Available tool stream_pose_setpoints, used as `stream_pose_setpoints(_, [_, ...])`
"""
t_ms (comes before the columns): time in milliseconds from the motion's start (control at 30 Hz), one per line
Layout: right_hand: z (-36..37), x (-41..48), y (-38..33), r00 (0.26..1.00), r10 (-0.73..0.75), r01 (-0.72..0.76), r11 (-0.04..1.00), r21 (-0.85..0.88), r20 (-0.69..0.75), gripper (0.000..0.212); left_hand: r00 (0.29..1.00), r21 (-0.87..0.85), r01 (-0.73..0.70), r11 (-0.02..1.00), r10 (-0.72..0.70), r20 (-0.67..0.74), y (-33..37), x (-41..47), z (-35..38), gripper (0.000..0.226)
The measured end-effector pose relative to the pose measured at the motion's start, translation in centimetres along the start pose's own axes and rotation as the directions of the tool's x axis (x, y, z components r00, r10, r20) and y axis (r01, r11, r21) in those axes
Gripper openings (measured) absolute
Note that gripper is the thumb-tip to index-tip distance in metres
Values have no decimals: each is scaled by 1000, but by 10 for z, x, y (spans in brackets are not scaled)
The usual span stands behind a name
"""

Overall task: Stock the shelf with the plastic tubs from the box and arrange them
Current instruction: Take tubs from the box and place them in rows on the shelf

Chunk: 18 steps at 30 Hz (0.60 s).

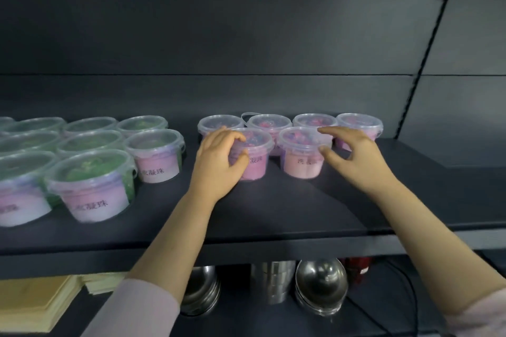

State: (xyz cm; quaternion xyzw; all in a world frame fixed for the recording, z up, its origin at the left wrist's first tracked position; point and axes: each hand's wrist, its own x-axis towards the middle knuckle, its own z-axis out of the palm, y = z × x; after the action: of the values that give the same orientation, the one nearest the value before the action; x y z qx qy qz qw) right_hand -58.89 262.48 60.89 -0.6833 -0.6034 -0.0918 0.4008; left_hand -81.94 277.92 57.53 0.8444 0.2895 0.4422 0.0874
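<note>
The left hand (pixel 219 161) curls its fingers round the front-left clear plastic tub of pink beads (pixel 256 164), which stands upright on the dark grey shelf (pixel 273 213). The right hand (pixel 353 156), fingers spread and arched, sits at the right rim of the neighbouring pink-bead tub (pixel 301 164) (contact unclear) and is the nearer hand for it. Four more pink tubs (pixel 271 120) line up behind. Green-filled tubs (pixel 90 186) stand to the left, with steel bowls (pixel 320 284) below.

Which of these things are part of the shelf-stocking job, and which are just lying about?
Job: pink tubs, green tubs, shelf, left hand, right hand.
Lying about: steel bowls, yellow paper stacks below.
</note>
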Motion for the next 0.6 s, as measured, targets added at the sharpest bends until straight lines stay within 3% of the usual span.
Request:
stream_pose_setpoints(200, [-53,-60,-49,993,21,-51,967,-249,-120,30,997,134,-73,988,75,-13,39,-31,-34,35])
stream_pose_setpoints(367, [-63,-173,-77,948,87,-213,888,-408,-306,37,969,28,-249,968,249,-7,93,-103,-35,39])
stream_pose_setpoints(467, [-61,-249,-81,907,173,-340,838,-427,-383,35,945,-48,-315,948,318,77,116,-156,-16,40])
stream_pose_setpoints(600, [-58,-352,-78,834,387,-530,758,-380,-393,37,906,-141,-294,945,322,274,136,-226,18,41])
